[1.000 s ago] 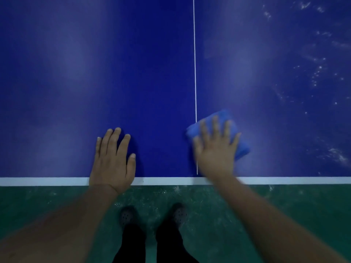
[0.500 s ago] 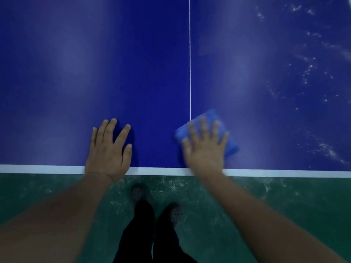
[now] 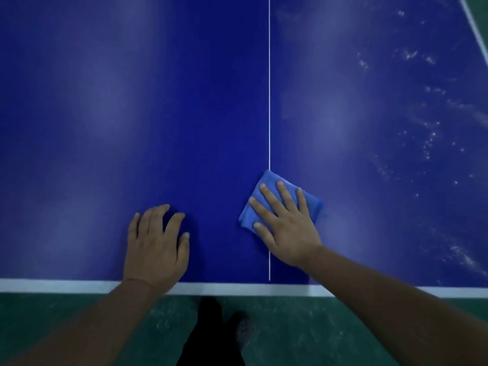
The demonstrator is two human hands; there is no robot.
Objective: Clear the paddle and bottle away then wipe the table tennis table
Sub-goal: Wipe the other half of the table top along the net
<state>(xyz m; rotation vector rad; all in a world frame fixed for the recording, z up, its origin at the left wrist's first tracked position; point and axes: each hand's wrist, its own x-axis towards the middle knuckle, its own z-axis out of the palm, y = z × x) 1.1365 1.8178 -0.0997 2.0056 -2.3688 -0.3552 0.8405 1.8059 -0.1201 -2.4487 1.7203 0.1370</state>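
Blue cloth (image 3: 266, 192) under flat right hand (image 3: 286, 228), table (image 3: 132, 114)

The right hand (image 3: 286, 225) covered much of the folded blue cloth (image 3: 266, 188) and part of the centre line (image 3: 269, 101). The table (image 3: 132, 101) ran past the frame's edges, and the person's feet (image 3: 244, 331) were dim and indistinct.

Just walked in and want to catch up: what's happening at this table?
A person is wiping a blue table tennis table. The right hand presses a folded blue cloth flat on the surface, right at the white centre line near the table's end. The left hand rests on the table by the edge. No paddle or bottle is in view. Whitish specks show on the right part of the table.
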